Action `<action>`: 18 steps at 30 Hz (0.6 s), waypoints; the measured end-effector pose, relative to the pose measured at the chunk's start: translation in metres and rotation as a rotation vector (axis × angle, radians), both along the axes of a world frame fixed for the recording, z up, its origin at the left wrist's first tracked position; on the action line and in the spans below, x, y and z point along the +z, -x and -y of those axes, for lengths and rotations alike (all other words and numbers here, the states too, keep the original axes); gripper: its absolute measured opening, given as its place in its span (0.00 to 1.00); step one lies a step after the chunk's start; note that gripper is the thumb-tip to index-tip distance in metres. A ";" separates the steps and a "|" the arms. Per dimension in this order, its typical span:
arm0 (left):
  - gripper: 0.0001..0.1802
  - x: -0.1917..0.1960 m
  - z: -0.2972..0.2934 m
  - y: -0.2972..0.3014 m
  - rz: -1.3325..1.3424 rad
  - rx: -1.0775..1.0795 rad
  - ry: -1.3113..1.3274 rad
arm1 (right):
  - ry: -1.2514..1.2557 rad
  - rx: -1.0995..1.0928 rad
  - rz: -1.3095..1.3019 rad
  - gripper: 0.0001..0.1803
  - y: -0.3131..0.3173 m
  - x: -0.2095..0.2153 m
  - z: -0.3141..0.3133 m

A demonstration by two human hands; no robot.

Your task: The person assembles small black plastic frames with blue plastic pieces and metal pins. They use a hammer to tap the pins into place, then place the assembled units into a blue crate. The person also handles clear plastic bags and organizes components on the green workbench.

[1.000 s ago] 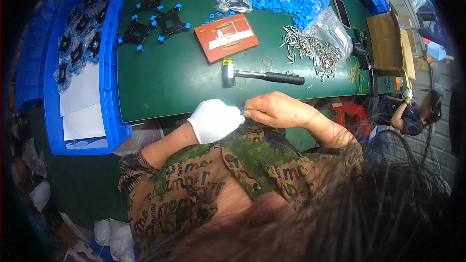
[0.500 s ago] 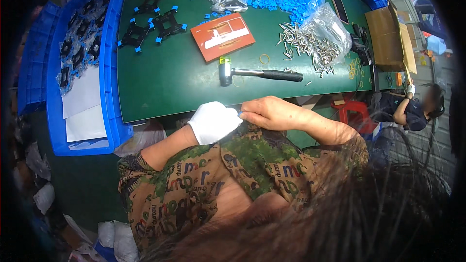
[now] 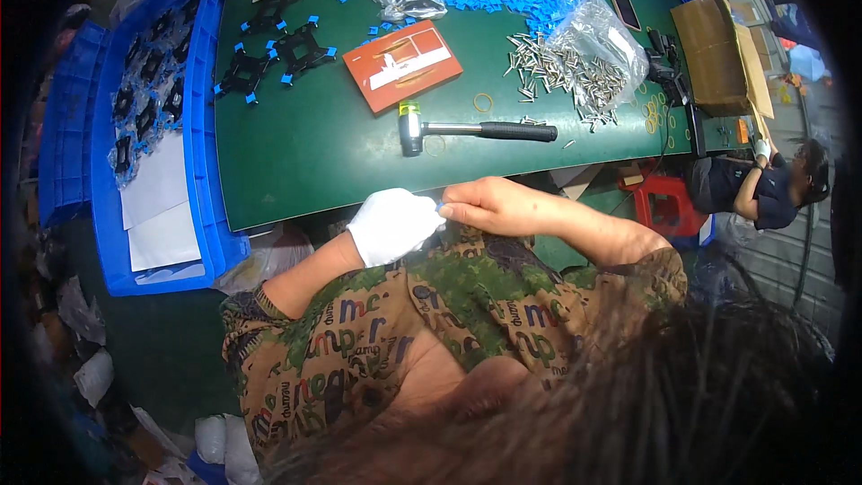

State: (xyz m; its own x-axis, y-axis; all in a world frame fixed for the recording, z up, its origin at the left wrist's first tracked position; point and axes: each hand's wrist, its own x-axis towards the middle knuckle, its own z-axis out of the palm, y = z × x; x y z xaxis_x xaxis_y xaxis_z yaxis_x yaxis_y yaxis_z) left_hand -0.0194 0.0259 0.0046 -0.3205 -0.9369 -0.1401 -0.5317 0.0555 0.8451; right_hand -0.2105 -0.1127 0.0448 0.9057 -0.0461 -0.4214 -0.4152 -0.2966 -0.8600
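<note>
My left hand [image 3: 392, 227], in a white glove, is closed just off the near edge of the table. Against it, my bare right hand [image 3: 489, 206] pinches with thumb and forefinger. A small blue piece [image 3: 439, 207] peeks out where the fingertips meet; the rest of what they hold is hidden. Beyond them on the table lies a hammer [image 3: 476, 131] with a black grip and a yellow-green face. Past the hammer sits an orange-red box [image 3: 402, 66]. Black X-shaped brackets [image 3: 303, 51] with blue tips lie at the far left.
A blue crate [image 3: 202, 216] with bagged brackets stands left. Loose blue pieces [image 3: 530, 7], metal pins [image 3: 548, 67], a plastic bag [image 3: 606, 40], a phone [image 3: 620, 2] and rubber bands [image 3: 660, 112] occupy the right side. Beyond are a cardboard box [image 3: 718, 58], red stool [image 3: 664, 205] and another person [image 3: 763, 189].
The view has shifted slightly. My hands stay together in nearly the same pose. The other person at the right has moved a little.
</note>
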 end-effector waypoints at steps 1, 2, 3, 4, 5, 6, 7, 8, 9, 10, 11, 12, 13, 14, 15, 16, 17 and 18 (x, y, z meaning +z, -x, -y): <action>0.14 0.008 0.001 -0.001 -0.065 -0.003 -0.066 | -0.178 0.056 -0.103 0.22 -0.003 -0.006 0.013; 0.15 0.013 0.002 -0.002 -0.129 -0.007 -0.133 | -0.355 0.113 -0.206 0.23 -0.004 -0.008 0.019; 0.16 0.010 0.001 -0.003 -0.298 0.066 -0.247 | -0.548 0.055 -0.224 0.23 -0.004 -0.007 0.017; 0.17 0.004 -0.002 -0.005 -0.468 0.135 -0.355 | -0.560 0.047 -0.233 0.22 -0.006 -0.007 0.016; 0.18 0.001 -0.004 -0.006 -0.637 0.202 -0.464 | -0.571 0.038 -0.242 0.21 -0.008 -0.011 0.015; 0.19 0.005 -0.003 -0.005 -0.641 0.252 -0.538 | -0.579 0.029 -0.254 0.19 -0.011 -0.015 0.014; 0.19 0.006 -0.002 -0.005 -0.570 0.249 -0.543 | -0.630 0.034 -0.241 0.18 -0.016 -0.017 0.012; 0.19 0.006 0.000 -0.008 -0.499 0.247 -0.547 | -0.614 0.091 -0.168 0.16 -0.013 -0.028 0.016; 0.19 0.016 0.004 -0.012 -0.434 0.202 -0.542 | -0.506 0.070 -0.139 0.16 -0.015 -0.016 0.018; 0.18 0.020 0.002 -0.013 -0.485 0.237 -0.517 | -0.404 0.066 -0.105 0.16 -0.020 0.001 0.020; 0.18 0.023 -0.002 -0.014 -0.537 0.271 -0.491 | -0.216 0.096 0.001 0.17 -0.022 0.017 0.027; 0.18 0.027 -0.003 -0.016 -0.590 0.296 -0.468 | -0.027 0.116 0.104 0.17 -0.020 0.030 0.039; 0.17 0.038 -0.001 -0.023 -0.521 0.278 -0.381 | 0.045 0.049 0.150 0.17 -0.017 0.032 0.052; 0.16 0.031 -0.002 -0.033 -0.614 0.285 -0.284 | 0.279 -0.046 0.175 0.16 -0.013 0.040 0.067; 0.17 0.026 -0.001 -0.040 -0.744 0.338 -0.263 | 0.539 -0.155 0.172 0.16 -0.008 0.042 0.084; 0.18 0.019 0.004 -0.045 -0.879 0.381 -0.242 | 0.644 -0.311 0.206 0.17 0.001 0.035 0.105; 0.20 0.009 0.006 -0.052 -1.059 0.317 -0.159 | 0.558 -0.446 0.091 0.18 0.001 0.032 0.128; 0.20 0.009 0.011 -0.053 -1.104 0.300 -0.148 | 0.706 -0.471 0.129 0.17 0.006 0.022 0.152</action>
State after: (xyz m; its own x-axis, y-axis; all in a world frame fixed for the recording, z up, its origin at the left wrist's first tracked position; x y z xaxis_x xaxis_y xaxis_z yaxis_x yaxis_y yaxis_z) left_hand 0.0338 0.0148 0.0137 -0.1036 -0.9939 -0.0371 0.5267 -0.0865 0.8456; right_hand -0.2166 -0.2648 0.0663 0.7651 -0.6422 -0.0468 -0.5410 -0.6016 -0.5877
